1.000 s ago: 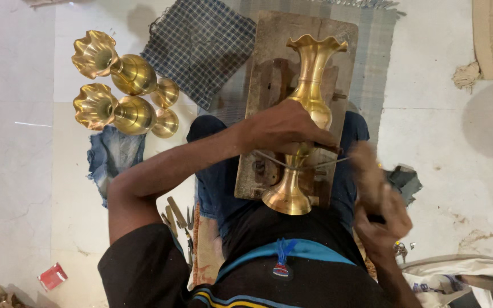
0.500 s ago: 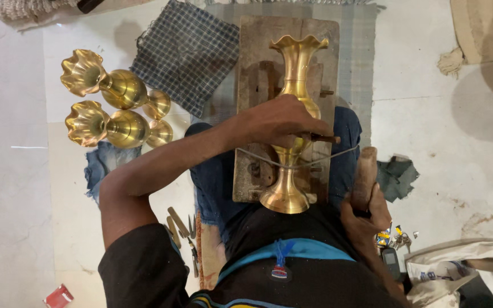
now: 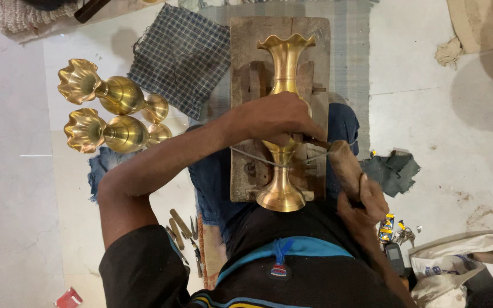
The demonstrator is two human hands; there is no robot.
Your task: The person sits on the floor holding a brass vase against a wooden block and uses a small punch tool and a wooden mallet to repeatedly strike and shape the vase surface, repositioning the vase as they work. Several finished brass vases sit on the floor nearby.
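Note:
A tall brass vase [image 3: 285, 68] with a fluted rim lies lengthwise on a worn wooden block [image 3: 246, 51], its round foot toward me. My left hand [image 3: 275, 118] is closed over the vase's belly and holds a thin metal tool against it. A wire loops around the vase's narrow stem. My right hand [image 3: 366, 199] grips a wooden mallet [image 3: 344, 166], whose head is next to the tool at the vase's right side.
Two more brass vases [image 3: 112, 94] [image 3: 115, 132] lie on the pale floor at the left. A checked cloth [image 3: 184, 57] lies beside them. Small chisels [image 3: 181, 225] lie by my left elbow. A dark rag [image 3: 392, 171], keys and a white bag [image 3: 457, 268] are at the right.
The mallet in my right hand has swung up and in toward the tool at the vase. My left hand stays on the vase. The view has shifted slightly.

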